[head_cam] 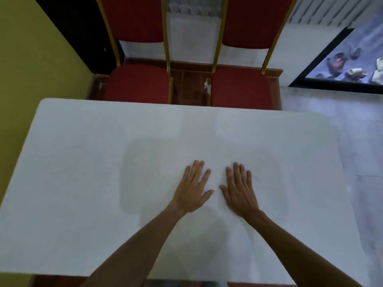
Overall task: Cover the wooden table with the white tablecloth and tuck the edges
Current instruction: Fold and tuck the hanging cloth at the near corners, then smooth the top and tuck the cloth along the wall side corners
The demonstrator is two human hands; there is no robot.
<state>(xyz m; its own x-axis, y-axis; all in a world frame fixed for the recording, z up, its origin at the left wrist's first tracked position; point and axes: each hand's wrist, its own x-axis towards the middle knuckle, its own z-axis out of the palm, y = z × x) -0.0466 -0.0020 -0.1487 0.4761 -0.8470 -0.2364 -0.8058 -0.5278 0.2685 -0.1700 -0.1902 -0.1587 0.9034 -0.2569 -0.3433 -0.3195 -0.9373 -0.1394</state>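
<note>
– Yellow-green wall (31,69) is running down the left, and the white tablecloth (83,183) is lying across the whole top beside it. How far along is this looking?
– The covering is looking done, I'd judge. The cloth is sitting flat and reaching both far corners and both sides, with no big folds showing.
– And the wooden table itself?
– It's hiding under the cloth. Only a reddish-brown strip (58,281) is peeking out below the near edge, and that is probably its wood.
– What are the hands doing?
– Both are lying palm down on the cloth, near the middle and toward the near side. The left hand (191,190) and right hand (240,190) are resting just beside each other, thumbs nearly meeting. The fingers are straight and slightly spread, gripping nothing. They seem to be smoothing.
– So the tucking?
– That's looking like the part left to do. I can't tell from above whether any edge is hanging loose or sitting folded under.
– Counting things?
– One tablecloth, one table and two hands. Two red chairs are also standing side by side beyond the far edge: a left chair (138,83) and a right chair (241,88).
</note>
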